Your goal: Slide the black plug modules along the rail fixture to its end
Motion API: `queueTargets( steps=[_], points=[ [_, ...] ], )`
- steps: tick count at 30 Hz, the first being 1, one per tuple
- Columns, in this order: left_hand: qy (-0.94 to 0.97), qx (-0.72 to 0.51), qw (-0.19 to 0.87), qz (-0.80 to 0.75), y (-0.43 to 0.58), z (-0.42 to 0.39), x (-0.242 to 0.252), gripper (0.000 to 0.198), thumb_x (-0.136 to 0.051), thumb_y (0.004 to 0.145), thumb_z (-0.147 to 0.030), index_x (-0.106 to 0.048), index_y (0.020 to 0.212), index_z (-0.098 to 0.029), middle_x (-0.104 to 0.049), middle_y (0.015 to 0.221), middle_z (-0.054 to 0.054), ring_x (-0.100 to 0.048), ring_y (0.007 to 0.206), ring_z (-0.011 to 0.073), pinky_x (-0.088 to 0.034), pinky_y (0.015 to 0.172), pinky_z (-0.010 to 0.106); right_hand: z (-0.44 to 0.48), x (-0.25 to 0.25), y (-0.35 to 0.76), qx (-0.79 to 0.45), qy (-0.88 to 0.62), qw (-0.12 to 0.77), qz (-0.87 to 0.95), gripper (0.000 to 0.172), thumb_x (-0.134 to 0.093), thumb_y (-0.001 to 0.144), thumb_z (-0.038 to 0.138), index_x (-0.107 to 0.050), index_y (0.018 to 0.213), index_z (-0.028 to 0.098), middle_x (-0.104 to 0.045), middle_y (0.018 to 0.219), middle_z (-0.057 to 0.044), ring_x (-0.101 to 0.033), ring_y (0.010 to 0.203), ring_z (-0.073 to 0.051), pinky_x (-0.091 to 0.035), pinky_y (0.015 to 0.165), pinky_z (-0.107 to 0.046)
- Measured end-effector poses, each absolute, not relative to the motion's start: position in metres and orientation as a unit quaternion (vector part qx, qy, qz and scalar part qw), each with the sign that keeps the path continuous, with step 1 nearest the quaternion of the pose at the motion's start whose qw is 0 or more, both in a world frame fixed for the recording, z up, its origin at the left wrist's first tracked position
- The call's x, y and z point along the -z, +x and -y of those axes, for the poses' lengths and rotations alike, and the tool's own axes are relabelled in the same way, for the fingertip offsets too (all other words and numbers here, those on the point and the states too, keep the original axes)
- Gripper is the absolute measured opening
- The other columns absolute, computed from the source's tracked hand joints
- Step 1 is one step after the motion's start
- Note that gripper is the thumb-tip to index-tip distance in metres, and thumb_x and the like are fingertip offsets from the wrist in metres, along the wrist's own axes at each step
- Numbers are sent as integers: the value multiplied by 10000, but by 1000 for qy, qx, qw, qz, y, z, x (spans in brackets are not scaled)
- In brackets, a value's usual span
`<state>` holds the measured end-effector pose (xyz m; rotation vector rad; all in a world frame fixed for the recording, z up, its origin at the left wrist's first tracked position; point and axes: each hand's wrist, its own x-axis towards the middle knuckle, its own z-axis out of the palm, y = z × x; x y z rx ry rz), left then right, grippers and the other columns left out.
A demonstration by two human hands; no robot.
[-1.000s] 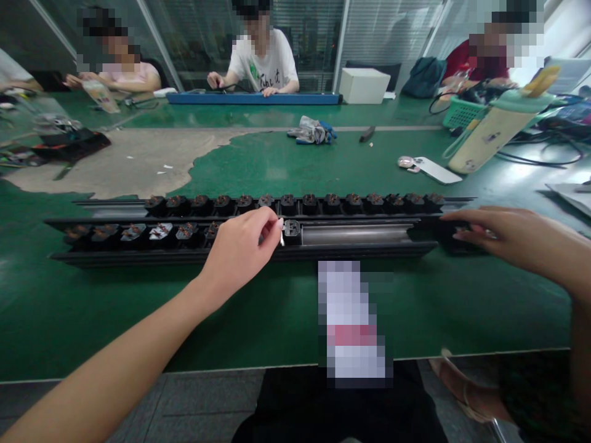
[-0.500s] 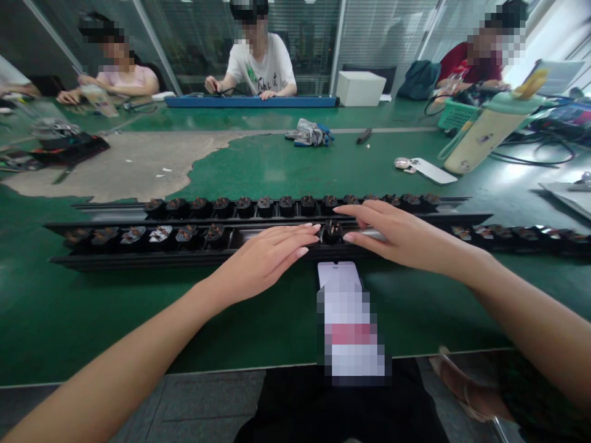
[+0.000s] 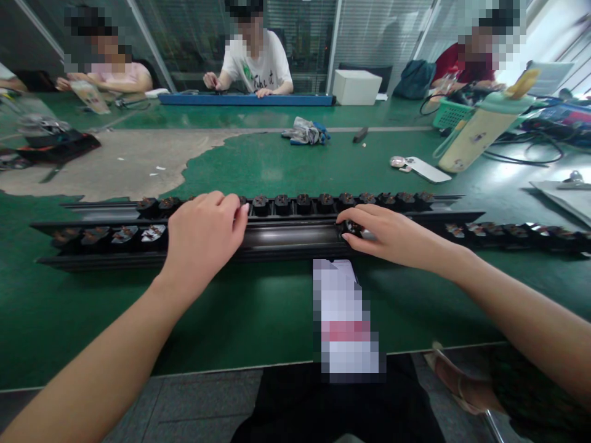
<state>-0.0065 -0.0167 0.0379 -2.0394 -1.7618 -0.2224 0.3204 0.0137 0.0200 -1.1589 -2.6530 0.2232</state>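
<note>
My right hand [image 3: 381, 232] has thumb and fingers closed around a black socket module [image 3: 351, 227] with metal contacts, in the front channel of a long black rail [image 3: 290, 235]. Over the same channel, further left, my left hand [image 3: 203, 231] is curled with its knuckles up. Its fingertips point down and whatever is under them is hidden. Left of it, several like socket modules [image 3: 124, 235] sit in the front channel. A bare stretch of channel lies between my hands. Behind, a second row of modules [image 3: 281, 204] fills the back channel.
More modules [image 3: 514, 231] lie in a row at the right. A phone [image 3: 341, 301] lies before the rail. Beyond are gloves [image 3: 306, 131], a white phone [image 3: 427, 169], a bottle [image 3: 484, 132] and a green basket [image 3: 450, 115]. Co-workers sit across the green table [image 3: 258, 307].
My left hand has moved left from beside the single module and curled over the front-channel modules there. My right hand has closed around that single module, which sits slightly further right.
</note>
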Motion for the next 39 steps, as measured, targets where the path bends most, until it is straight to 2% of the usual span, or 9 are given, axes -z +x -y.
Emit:
queueTargets(
  steps=[4, 11, 16, 19, 24, 28, 32, 35, 39],
  points=[
    [-690, -24, 176, 701, -6, 22, -43, 372, -385, 1077, -308, -698, 1145, -119, -695, 1084, 235, -677, 1025, 392, -511, 781, 436, -9, -16, 351, -78, -441, 146, 882, 420, -511, 1018, 471, -631, 1311, 194, -736, 1275, -143, -704, 1138, -298, -533, 1030, -473],
    [-655, -29, 170, 735, -2, 31, -46, 445, -371, 1073, -369, -637, 1291, -86, -612, 1248, 292, -668, 1096, 441, -554, 819, 469, -4, -5, 413, -72, -522, 150, 836, 425, -523, 1006, 526, -630, 1292, 231, -738, 1141, -112, -675, 935, -258, -521, 884, -420],
    [-653, -67, 202, 727, -5, 33, -47, 478, -329, 1081, -358, -664, 1252, -64, -624, 1215, 294, -667, 1125, 451, -568, 866, 486, -3, 5, 468, 6, -587, 126, 800, 466, -497, 960, 585, -669, 1241, 256, -751, 1194, -139, -667, 1130, -360, -460, 1012, -544],
    [-655, -91, 210, 720, -8, 34, -49, 466, -363, 1092, -384, -685, 1203, -65, -679, 1143, 265, -685, 1102, 437, -577, 877, 482, 1, 11, 489, -3, -587, 106, 802, 487, -513, 958, 630, -697, 1261, 296, -754, 1174, -108, -664, 1102, -346, -451, 1000, -542],
    [-680, -75, 204, 700, -11, 40, -54, 347, -478, 1066, -347, -722, 1086, -102, -775, 1020, 211, -720, 999, 399, -584, 770, 454, 8, 15, 493, -11, -575, 102, 812, 582, -539, 980, 700, -726, 1374, 314, -702, 1048, -105, -622, 1020, -314, -449, 943, -505],
    [-685, -47, 192, 701, -8, 44, -56, 301, -471, 1045, -280, -728, 1029, -125, -780, 970, 220, -728, 954, 420, -575, 667, 455, 9, 16, 491, 9, -591, 85, 802, 691, -491, 966, 761, -713, 1443, 313, -691, 1095, -137, -598, 1057, -354, -461, 959, -564],
    [-676, -39, 178, 714, -4, 48, -57, 312, -439, 1038, -260, -722, 1018, -131, -754, 995, 233, -715, 953, 440, -557, 614, 448, 13, 14, 487, 9, -592, 78, 802, 701, -473, 985, 726, -645, 1529, 319, -682, 1128, -140, -602, 1066, -351, -474, 973, -576],
    [-677, -31, 191, 710, -4, 48, -54, 310, -439, 1033, -277, -717, 1020, -142, -724, 965, 219, -702, 887, 406, -505, 562, 396, 19, 9, 478, 12, -589, 86, 803, 675, -458, 1011, 680, -626, 1538, 293, -687, 1089, -140, -615, 1045, -346, -469, 963, -557],
    [-693, 27, 240, 679, -6, 45, -45, 267, -494, 1012, -310, -714, 972, -163, -686, 964, 185, -656, 727, 286, -433, 506, 330, 26, 1, 466, 31, -592, 138, 793, 653, -399, 1026, 688, -662, 1450, 266, -692, 1129, -147, -622, 1088, -353, -466, 997, -565]
  ],
)
